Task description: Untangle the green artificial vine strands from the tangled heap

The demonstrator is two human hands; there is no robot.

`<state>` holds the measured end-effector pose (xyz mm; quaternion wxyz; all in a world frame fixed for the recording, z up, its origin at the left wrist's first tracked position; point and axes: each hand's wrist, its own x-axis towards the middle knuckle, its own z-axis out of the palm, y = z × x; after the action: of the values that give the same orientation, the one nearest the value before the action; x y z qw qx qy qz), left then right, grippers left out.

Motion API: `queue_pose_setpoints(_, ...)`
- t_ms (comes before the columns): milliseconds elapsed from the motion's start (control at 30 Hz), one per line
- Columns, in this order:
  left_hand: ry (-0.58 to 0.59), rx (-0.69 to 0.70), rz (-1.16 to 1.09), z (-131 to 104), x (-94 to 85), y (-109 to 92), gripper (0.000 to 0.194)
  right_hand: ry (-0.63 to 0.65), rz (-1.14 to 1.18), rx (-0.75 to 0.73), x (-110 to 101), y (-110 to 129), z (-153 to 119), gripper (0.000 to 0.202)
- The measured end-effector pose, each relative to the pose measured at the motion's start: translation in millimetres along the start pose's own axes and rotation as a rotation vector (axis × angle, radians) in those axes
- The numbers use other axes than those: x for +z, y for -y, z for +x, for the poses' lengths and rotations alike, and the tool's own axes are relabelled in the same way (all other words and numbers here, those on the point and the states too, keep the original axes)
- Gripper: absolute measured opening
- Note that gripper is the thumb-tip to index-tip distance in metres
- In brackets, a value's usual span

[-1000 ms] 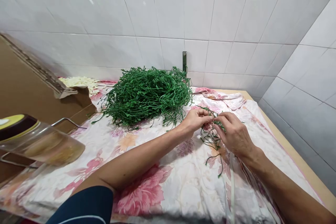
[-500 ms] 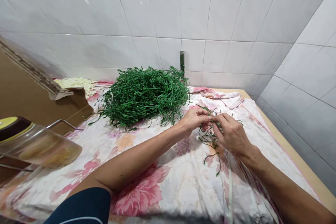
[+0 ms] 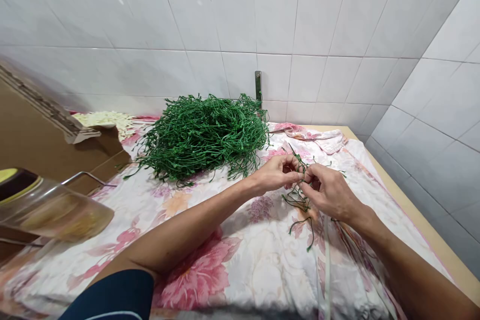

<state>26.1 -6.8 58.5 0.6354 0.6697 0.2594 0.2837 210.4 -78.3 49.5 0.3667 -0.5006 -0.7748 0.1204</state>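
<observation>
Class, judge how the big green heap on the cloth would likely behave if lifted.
The green heap would probably flop, since its thin strands curve loosely. It may come up in clumps, as they lie tangled. It is likely light for its size, being slender strands loosely piled.

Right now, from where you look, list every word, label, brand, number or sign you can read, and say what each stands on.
No text can be read anywhere.
Clear jar: no legible lettering; its lid is cut off by the frame edge.
Cardboard: no print seen.
Cloth: floral pattern only.
Pile of green strands: no label seen.
</observation>
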Motion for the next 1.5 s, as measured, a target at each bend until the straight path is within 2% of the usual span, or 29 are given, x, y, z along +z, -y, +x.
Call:
queue_pose_setpoints(200,-0.022,0.056,0.105,-1,-1.0,-2,0.029,0.138,0.235,0.24,4,-6,3,0.016)
queue_pose_setpoints(367,-0.009,0.057,0.196,6,-7.3,-1,0.029,0.156,0.34,0.281,7,-11,9,0.022)
queue_pose_setpoints(533,0.02,0.004,0.205,21,-11.1,-6,0.032,0.137,0.523,0.301,-7,-17,13,0.031)
queue_pose_setpoints(667,-0.042,0.118,0.326,26,-5.5,-13,0.025,0.108,0.612,0.344,-16,-22,15,0.038)
queue_pose_setpoints(833,-0.166,0.313,0.509,17,5.9,-21,0.011,0.088,0.744,0.392,-16,-25,15,0.039)
queue_pose_setpoints(933,-0.184,0.344,0.533,13,7.9,-22,0.011,0.088,0.815,0.4,-14,-23,15,0.039)
queue_pose_setpoints(1067,-0.139,0.276,0.315,15,3.8,-18,0.021,0.128,0.881,0.432,-13,-17,15,0.041)
queue_pose_setpoints(1267,0.001,0.016,-0.017,17,-7.7,-14,0.04,0.159,0.838,0.416,-13,-13,14,0.04)
queue_pose_setpoints(1400,0.07,-0.101,-0.147,17,-10.0,-12,0.039,0.145,0.823,0.367,-14,-17,13,0.034)
queue_pose_setpoints(1500,0.082,-0.143,-0.166,18,-9.9,-9,0.036,0.126,0.785,0.332,-14,-19,13,0.031)
